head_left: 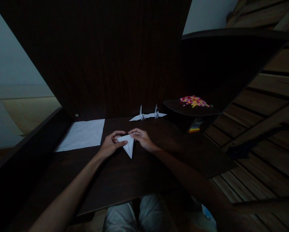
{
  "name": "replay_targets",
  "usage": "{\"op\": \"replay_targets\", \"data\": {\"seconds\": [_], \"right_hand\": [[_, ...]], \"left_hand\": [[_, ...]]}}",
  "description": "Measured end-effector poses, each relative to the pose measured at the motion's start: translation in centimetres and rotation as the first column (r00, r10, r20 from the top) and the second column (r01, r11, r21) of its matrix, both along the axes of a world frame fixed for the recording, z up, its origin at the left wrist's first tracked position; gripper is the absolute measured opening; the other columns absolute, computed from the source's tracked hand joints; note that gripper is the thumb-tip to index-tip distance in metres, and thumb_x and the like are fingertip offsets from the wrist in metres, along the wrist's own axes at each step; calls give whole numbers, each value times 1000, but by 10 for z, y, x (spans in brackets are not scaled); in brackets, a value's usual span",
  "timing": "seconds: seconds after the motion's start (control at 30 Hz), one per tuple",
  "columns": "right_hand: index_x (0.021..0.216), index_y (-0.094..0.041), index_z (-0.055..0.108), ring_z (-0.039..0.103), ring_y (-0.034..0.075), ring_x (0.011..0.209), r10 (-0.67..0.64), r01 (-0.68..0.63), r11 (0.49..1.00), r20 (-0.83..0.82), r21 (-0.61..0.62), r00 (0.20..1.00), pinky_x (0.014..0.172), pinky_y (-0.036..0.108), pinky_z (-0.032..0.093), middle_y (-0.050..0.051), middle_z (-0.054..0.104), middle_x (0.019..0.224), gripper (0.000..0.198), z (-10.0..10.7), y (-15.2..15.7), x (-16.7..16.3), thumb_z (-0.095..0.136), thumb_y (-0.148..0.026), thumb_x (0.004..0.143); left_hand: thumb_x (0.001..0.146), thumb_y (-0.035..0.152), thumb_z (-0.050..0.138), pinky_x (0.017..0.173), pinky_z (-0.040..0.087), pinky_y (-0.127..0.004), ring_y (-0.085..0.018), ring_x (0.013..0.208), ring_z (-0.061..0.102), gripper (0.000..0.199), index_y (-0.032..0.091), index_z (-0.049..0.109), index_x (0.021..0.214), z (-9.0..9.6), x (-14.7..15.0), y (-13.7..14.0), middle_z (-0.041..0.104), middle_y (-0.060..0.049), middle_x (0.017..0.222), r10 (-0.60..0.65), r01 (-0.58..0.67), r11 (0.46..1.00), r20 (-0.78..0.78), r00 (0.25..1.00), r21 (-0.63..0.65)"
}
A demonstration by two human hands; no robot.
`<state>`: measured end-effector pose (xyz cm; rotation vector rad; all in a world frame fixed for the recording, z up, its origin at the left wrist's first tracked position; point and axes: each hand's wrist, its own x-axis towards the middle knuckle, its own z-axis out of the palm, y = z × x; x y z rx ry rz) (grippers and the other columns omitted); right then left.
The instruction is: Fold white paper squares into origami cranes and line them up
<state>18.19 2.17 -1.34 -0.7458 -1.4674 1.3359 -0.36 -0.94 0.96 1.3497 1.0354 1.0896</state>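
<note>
A folded piece of white paper [128, 148], kite-like with its long point toward me, is held between both hands above the dark desk. My left hand [111, 141] grips its left corner, the thumb lying on the paper's face and the fingers curled behind. On the upper right corner my right hand [143, 138] pinches the paper between thumb and fingers. A crease runs down the paper's right part. Two white origami cranes [148, 116] stand side by side at the back of the desk, beyond my hands.
A flat white sheet [82, 135] lies on the desk [125, 183] at the left. On a small corner shelf [183, 108] at the right is a heap of pink, red and yellow small pieces [195, 101]. Beneath it sits a dark box with coloured stripes [195, 125]. A dark panel rises behind.
</note>
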Motion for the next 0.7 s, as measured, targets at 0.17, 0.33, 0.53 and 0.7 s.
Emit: {"op": "replay_targets", "data": {"seconds": [0.17, 0.33, 0.53, 0.7], "right_hand": [[89, -19, 67, 59, 13, 67, -4, 4, 1000, 17, 5, 1000, 56, 22, 43, 1, 66, 76, 22, -2, 1, 0, 66, -36, 76], [90, -19, 68, 59, 13, 67, 24, -23, 1000, 8, -14, 1000, 54, 20, 43, 1, 66, 76, 24, -6, 4, 0, 66, -38, 77], [94, -19, 68, 60, 14, 69, 53, -53, 998, -7, -35, 999, 53, 21, 46, 2, 66, 79, 26, -7, 5, 0, 66, -39, 77], [93, -19, 68, 60, 13, 63, 20, -24, 998, -62, -65, 998, 50, 22, 49, 2, 66, 78, 28, -4, 4, 2, 67, -41, 76]], "left_hand": [[58, 30, 84, 63, 49, -26, -16, 68, 64, 61, 17, 56, 110, 0, 0, -1, 69, -1, 79, -24, 22, 999, -45, 999, -29], [58, 32, 83, 48, 38, -21, -10, 51, 53, 61, 16, 58, 111, -1, -1, -1, 59, 5, 64, -2, 7, 999, -144, 990, 38], [57, 31, 83, 52, 43, -22, -13, 57, 59, 60, 18, 54, 108, 0, 0, -1, 63, 3, 71, -4, 8, 999, -90, 996, 42], [60, 31, 80, 68, 51, -30, -20, 78, 67, 52, 19, 51, 102, 2, 1, -3, 70, -3, 85, -37, 37, 999, 37, 999, 24]]}}
